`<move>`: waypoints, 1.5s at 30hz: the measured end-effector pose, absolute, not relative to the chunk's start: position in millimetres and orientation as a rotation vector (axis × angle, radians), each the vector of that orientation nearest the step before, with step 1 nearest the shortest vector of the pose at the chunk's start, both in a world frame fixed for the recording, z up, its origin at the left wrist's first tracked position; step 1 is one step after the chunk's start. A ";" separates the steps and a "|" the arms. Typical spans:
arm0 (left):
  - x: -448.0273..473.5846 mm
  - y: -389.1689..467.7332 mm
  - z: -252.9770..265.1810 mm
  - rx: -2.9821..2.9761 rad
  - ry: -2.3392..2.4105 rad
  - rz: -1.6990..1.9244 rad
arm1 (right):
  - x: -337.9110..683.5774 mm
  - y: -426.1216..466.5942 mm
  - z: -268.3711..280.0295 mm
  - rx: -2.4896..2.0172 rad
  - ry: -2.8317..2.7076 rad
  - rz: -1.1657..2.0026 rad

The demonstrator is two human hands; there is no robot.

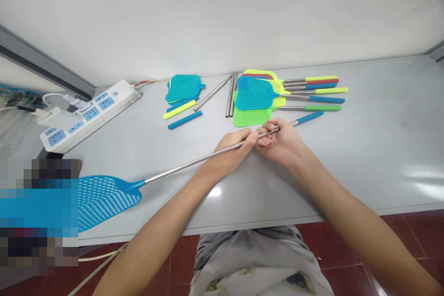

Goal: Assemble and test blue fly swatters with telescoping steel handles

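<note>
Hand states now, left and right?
Left hand: closed, holding the blue fly swatter's metal rod.
Right hand: fingers curled, holding the same rod nearer its blue grip.

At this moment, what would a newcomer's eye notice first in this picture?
First, the long blue fly swatter, held slantwise in the left grip and right grip. Next, the colourful pile of swatters at the back of the table. Then the white power strip on the left.

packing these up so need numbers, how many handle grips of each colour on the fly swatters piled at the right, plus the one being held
Blue grips: 3, including the held one
Yellow grips: 2
Red grip: 1
Green grip: 1
Total: 7
</note>
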State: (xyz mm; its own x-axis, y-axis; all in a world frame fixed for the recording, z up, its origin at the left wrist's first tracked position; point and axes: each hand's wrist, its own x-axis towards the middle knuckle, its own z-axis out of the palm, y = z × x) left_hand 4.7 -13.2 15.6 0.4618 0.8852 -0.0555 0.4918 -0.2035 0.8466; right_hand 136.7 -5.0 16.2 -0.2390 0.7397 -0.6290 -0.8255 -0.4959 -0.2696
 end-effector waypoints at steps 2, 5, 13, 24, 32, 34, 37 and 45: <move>4.9 -13.4 15.4 1.837 1.146 0.585 | 136.2 -5.2 15.7 -0.880 0.143 1.901; 5.0 -13.8 15.1 1.810 1.142 0.587 | 136.2 -5.3 15.4 -0.892 0.134 1.894; 4.8 -13.2 9.3 1.634 1.080 0.745 | 129.0 -10.6 15.9 -0.942 -0.009 1.833; 5.8 -6.5 0.6 1.355 1.053 0.800 | 116.2 -18.2 14.3 -0.985 -0.371 1.778; 5.7 -8.4 7.3 1.230 0.909 0.753 | 120.2 -14.3 16.8 -1.054 -0.395 1.731; 2.5 -5.2 5.5 1.151 0.880 0.791 | 122.0 -12.7 18.2 -1.057 -0.404 1.709; -3.4 1.4 5.3 0.996 0.857 0.920 | 127.8 -8.4 19.5 -1.060 -0.355 1.643; -5.5 5.4 13.2 0.903 0.981 1.168 | 142.8 0.9 21.1 -1.029 -0.262 1.447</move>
